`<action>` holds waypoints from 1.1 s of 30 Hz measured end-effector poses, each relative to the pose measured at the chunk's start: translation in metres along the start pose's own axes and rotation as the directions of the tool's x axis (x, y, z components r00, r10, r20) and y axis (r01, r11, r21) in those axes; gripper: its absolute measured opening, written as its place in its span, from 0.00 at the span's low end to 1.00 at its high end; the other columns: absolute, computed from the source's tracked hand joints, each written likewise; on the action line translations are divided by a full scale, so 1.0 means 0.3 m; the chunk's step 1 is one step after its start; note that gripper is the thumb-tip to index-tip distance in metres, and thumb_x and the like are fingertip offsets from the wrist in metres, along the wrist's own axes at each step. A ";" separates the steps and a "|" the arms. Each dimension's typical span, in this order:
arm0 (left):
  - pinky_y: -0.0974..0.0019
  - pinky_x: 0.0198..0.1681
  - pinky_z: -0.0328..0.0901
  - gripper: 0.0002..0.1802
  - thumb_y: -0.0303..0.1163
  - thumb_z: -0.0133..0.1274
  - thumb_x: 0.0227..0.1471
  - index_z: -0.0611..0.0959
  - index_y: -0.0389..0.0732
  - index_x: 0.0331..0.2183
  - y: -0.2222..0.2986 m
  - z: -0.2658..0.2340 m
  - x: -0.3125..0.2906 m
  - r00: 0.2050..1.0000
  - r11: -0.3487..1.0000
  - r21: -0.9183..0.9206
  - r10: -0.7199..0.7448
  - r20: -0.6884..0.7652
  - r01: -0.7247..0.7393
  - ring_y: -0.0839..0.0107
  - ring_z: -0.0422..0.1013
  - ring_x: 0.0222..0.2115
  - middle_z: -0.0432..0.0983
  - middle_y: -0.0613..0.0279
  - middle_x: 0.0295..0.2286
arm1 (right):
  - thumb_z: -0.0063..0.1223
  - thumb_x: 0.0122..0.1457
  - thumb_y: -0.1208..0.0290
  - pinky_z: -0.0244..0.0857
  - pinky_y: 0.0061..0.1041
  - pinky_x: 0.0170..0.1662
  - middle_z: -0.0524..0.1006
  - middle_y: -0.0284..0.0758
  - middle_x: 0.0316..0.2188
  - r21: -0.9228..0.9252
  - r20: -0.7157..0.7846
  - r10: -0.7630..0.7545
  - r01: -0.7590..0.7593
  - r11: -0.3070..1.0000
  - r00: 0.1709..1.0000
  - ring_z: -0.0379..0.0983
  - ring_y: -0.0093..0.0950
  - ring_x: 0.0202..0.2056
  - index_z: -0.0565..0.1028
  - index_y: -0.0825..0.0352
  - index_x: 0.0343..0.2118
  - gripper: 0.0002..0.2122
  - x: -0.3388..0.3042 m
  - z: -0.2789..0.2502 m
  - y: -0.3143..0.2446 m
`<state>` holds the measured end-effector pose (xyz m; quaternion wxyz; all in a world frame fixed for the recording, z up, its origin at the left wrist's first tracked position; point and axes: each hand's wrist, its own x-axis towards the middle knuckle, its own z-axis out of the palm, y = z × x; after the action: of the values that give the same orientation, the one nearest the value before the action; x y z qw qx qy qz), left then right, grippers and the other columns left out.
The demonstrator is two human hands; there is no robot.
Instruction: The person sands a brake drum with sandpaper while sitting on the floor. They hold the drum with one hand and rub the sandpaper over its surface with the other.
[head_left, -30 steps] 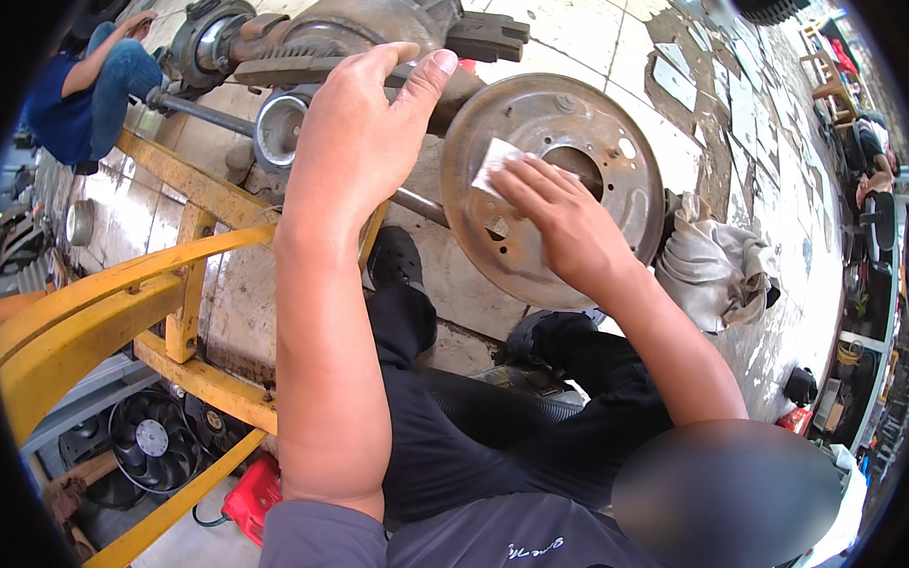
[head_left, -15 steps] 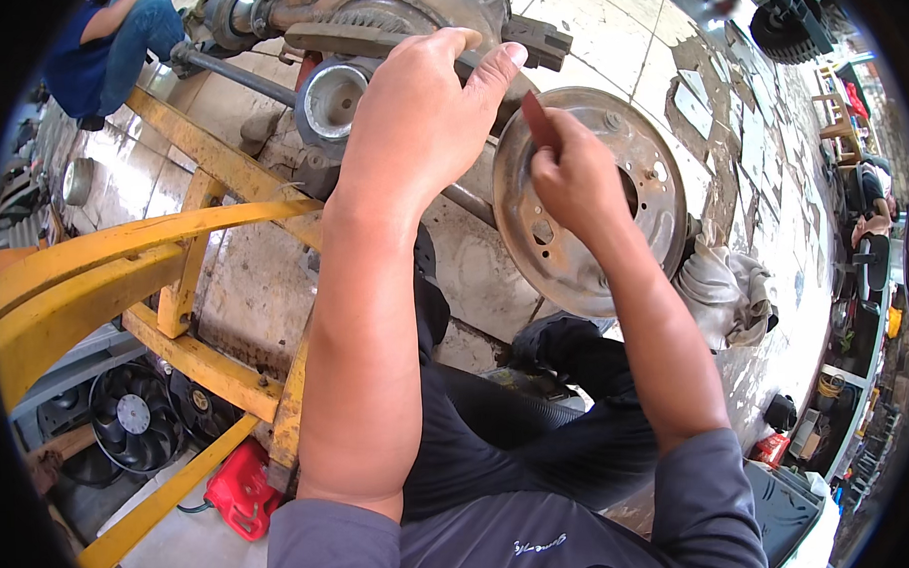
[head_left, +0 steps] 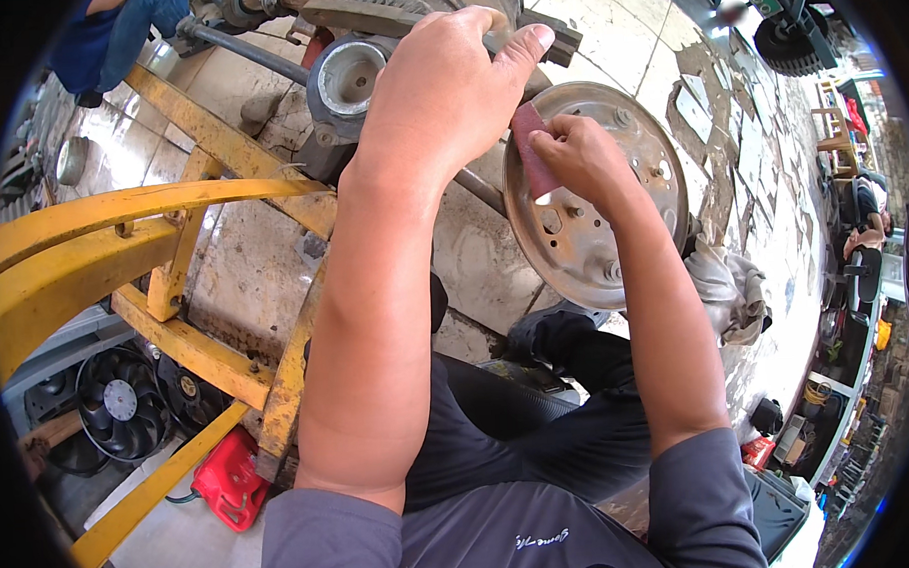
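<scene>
My left hand (head_left: 446, 89) is closed round a long, curved brake shoe (head_left: 363, 18), its thumb stretched toward the shoe's dark blocky right end. The fingers are mostly hidden behind the back of the hand. Pinched in my right hand (head_left: 585, 154) is a reddish-brown strip of sandpaper (head_left: 536, 159), its flat face showing. That strip is just right of and below the left hand, apart from the brake shoe. Behind the right hand stands a round, rusty brake backing plate (head_left: 640, 199) with holes and studs. Beside my left wrist is an open-ended metal cylinder (head_left: 350, 79).
A yellow metal frame (head_left: 211, 197) fills the left side, with black fans (head_left: 123, 401) and a red plastic part (head_left: 233, 479) below it. A grey rag (head_left: 730, 289) lies by the plate. Another person (head_left: 116, 45) crouches at the upper left. Broken tiles (head_left: 694, 110) lie at right.
The sandpaper has tilted, so its broad face now shows, and it hangs slightly lower. My left hand has shifted a little up and right with the brake shoe.
</scene>
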<state>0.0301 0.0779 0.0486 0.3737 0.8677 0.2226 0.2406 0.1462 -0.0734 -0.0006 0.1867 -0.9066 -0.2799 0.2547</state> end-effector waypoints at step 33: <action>0.54 0.47 0.68 0.26 0.42 0.50 0.60 0.80 0.23 0.40 0.083 -0.138 -0.026 0.985 0.978 -0.204 -0.011 0.173 0.047 0.40 0.74 0.42 0.77 0.30 0.36 | 0.55 0.54 0.68 0.72 0.35 0.41 0.80 0.51 0.26 0.222 -0.161 0.096 -0.058 0.973 0.982 0.80 0.44 0.33 0.82 0.73 0.32 0.12 -0.111 0.135 -0.038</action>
<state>0.0049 0.0802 0.0904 0.4834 0.8380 0.1761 0.1817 0.0950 -0.0767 -0.0157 0.2975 -0.9096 -0.1981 0.2120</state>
